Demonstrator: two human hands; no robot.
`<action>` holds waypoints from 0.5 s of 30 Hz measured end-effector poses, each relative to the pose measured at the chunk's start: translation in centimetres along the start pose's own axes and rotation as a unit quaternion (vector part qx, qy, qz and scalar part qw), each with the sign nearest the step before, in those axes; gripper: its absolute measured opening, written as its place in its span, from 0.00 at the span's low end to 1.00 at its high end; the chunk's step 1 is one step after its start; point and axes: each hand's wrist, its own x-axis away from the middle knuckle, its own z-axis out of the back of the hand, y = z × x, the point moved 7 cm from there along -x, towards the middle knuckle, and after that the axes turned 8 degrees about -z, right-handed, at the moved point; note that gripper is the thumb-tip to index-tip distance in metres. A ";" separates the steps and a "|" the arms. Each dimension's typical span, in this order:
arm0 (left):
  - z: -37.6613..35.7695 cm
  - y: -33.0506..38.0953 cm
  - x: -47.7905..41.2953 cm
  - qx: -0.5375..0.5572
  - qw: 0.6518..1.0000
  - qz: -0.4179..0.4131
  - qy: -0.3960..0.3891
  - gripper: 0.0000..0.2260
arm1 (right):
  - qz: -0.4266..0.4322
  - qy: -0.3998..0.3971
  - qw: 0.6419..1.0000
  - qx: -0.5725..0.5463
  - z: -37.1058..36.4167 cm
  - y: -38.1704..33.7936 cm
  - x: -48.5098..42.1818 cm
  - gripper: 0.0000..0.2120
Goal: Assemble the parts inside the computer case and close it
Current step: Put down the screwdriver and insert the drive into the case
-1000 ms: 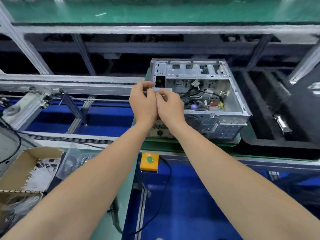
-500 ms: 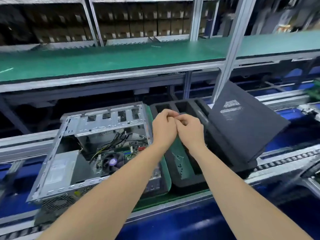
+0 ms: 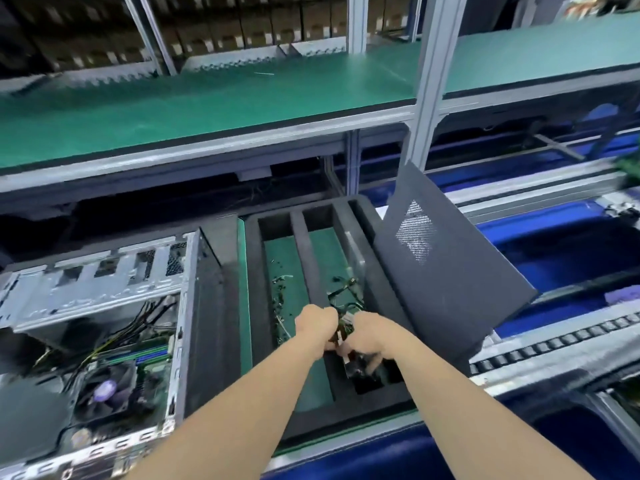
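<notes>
The case lay open at left, the tray beside it. Over the tray's near slot the left hand and right hand gripped a cabled part, perhaps a board. The step looked like fetching; next it needed carrying left into the case.

The foam tray sits right of the computer case, the side panel apparently leaning at its right.

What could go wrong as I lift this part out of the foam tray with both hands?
1. The cabled part gripped by the left hand and right hand trails thin wires across the foam tray; lifting could snag them on a divider.
2. The side panel leans tilted on the tray's right edge, near the right forearm; a bump might topple it.
Blur hides the exact grip.
</notes>
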 end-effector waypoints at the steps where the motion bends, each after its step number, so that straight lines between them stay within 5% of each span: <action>1: -0.3 0.1 -0.1 0.011 1.000 0.011 -0.006 0.15 | 0.008 0.004 1.000 0.013 0.3 -0.2 -0.3 0.19; 6: -2.5 1.0 0.9 0.101 0.982 0.110 -0.116 0.09 | 0.020 0.094 0.988 0.124 2.6 -0.9 -0.3 0.13; 10: -4.0 1.7 3.2 0.188 0.933 0.207 -0.227 0.20 | 0.028 0.120 0.984 0.127 5.3 -1.9 1.4 0.17; 15: 0.1 6.6 3.2 0.330 0.914 0.133 -0.193 0.20 | 0.093 0.240 0.953 0.157 8.2 -7.4 7.0 0.13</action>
